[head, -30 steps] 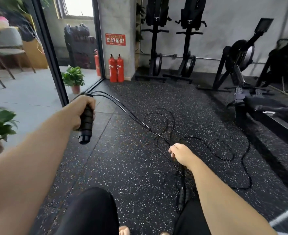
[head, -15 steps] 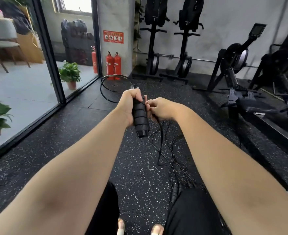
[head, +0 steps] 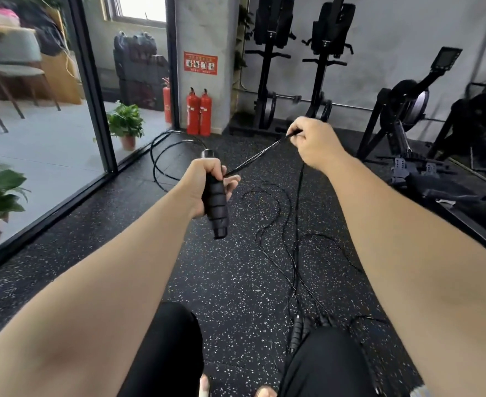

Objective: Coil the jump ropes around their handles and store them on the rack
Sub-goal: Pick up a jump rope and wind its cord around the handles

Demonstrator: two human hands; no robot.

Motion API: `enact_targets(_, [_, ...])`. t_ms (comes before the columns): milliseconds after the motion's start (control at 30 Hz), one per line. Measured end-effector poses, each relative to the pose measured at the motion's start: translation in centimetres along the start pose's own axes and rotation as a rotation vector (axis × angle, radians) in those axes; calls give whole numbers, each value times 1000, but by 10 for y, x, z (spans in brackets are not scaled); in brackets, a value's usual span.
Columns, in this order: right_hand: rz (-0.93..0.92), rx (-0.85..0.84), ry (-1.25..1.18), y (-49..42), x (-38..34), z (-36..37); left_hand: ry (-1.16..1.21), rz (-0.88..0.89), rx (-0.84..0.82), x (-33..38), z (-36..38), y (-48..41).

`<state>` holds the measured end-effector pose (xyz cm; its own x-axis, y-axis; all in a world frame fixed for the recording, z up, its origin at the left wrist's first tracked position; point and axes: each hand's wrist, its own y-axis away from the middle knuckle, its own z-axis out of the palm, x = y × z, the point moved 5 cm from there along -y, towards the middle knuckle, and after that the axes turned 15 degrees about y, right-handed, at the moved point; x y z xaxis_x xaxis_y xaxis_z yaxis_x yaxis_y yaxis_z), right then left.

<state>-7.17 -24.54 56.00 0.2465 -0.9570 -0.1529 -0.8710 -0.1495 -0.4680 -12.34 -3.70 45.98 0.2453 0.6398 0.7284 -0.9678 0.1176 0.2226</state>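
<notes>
**Rope stretched between two hands over gym floor**

Left hand (head: 204,181) grips a black ribbed foam handle (head: 216,207), held near upright with its butt end down and a metal cap at the top. Thin black rope (head: 257,156) runs taut from the handle up to the right hand (head: 312,144), which pinches it in curled fingers. A loop arcs out beyond the left hand. More rope lies in loose tangles on the speckled rubber floor (head: 221,282). Other black handles (head: 297,332) rest by the right knee.
</notes>
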Motion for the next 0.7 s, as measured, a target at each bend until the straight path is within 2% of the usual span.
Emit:
enact_targets(133, [16, -2, 0, -11, 7, -3, -156, -54, -21, 5, -12, 0])
enact_targets(467, [50, -30, 46, -28, 23, 29, -739, -81, 33, 15, -40, -23])
enact_targets(533, [77, -116, 103, -29, 33, 46, -884, -76, 30, 15, -40, -25])
enact_targets(700, [199, -484, 233, -4, 71, 107, -1192, -49, 37, 10, -40, -34])
